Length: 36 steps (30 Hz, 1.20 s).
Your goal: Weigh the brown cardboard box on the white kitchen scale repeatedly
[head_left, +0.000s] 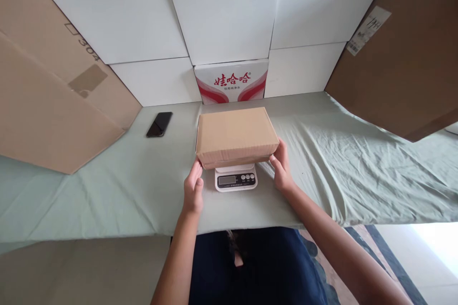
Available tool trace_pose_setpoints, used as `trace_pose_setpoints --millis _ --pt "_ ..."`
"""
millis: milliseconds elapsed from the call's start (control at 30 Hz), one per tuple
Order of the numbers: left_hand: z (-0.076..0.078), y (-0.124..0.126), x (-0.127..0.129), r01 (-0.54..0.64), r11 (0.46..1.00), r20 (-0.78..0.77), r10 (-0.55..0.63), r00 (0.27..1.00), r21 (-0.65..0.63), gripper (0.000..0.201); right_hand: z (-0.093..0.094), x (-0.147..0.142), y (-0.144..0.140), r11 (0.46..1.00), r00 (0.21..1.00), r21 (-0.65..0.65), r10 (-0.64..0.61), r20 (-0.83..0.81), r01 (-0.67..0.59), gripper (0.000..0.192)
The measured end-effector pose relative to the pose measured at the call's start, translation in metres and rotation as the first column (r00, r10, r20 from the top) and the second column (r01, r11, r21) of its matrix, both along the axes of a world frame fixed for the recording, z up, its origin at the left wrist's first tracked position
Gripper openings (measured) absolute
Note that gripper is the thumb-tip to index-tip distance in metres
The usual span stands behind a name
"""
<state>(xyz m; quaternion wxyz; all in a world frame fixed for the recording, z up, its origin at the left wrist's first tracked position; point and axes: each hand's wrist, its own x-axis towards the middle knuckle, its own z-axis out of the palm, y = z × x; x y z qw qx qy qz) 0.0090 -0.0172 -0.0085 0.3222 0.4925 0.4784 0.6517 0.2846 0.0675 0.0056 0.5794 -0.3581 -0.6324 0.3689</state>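
A closed brown cardboard box [234,134] rests on a small white digital scale [236,179] in the middle of the table. The scale's display and buttons stick out in front of the box. My left hand [193,188] is at the box's near left corner, fingertips touching it. My right hand [282,165] is at the near right corner, fingers against the box's side. Both hands have their fingers apart and neither is wrapped around the box.
A pale green cloth [339,162] covers the table. A black phone [159,124] lies at the left. White cardboard panels [225,14] and a red-and-white printed carton [232,82] stand behind. Large brown cardboard sheets lean at the left [53,100] and the right [404,57].
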Motion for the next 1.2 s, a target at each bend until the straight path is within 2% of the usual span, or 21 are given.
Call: trace_pose_setpoints --millis 133,333,433,567,767,1033,1100,1200 --pt "0.000 -0.001 0.000 -0.010 1.000 -0.001 0.010 1.000 -0.002 0.086 -0.001 0.001 0.000 1.000 1.000 0.010 -0.018 0.002 0.018 0.055" --pt "0.005 -0.001 -0.001 -0.086 0.995 0.026 0.085 0.996 0.045 0.085 0.005 0.003 0.002 0.984 0.981 0.002 -0.176 -0.081 0.177 0.059" --pt "0.005 0.000 -0.002 -0.065 0.997 0.045 0.063 0.997 0.052 0.082 0.008 0.003 0.002 0.990 0.986 -0.014 -0.143 -0.081 0.142 0.057" --pt "0.002 0.001 -0.001 -0.023 0.999 0.038 0.024 0.999 -0.023 0.087 0.012 0.001 -0.002 0.998 0.997 -0.028 -0.065 -0.027 0.065 0.060" --pt "0.003 0.001 0.000 -0.010 0.999 0.031 0.011 0.999 -0.048 0.089 0.015 -0.002 -0.005 0.999 0.999 -0.012 -0.050 0.004 0.050 0.063" --pt "0.001 0.002 -0.001 -0.011 0.999 0.038 0.013 0.999 -0.033 0.087 0.009 -0.001 -0.002 0.999 0.999 -0.009 -0.030 0.019 0.030 0.063" --pt "0.006 0.003 -0.001 -0.015 1.000 0.049 0.016 0.999 -0.015 0.086 0.014 -0.002 -0.002 0.999 0.999 0.000 -0.034 0.016 0.034 0.063" --pt "0.028 0.017 -0.004 -0.021 0.999 0.048 0.020 0.999 0.035 0.083 0.034 -0.005 0.004 0.999 1.000 0.038 -0.021 -0.006 0.021 0.064"
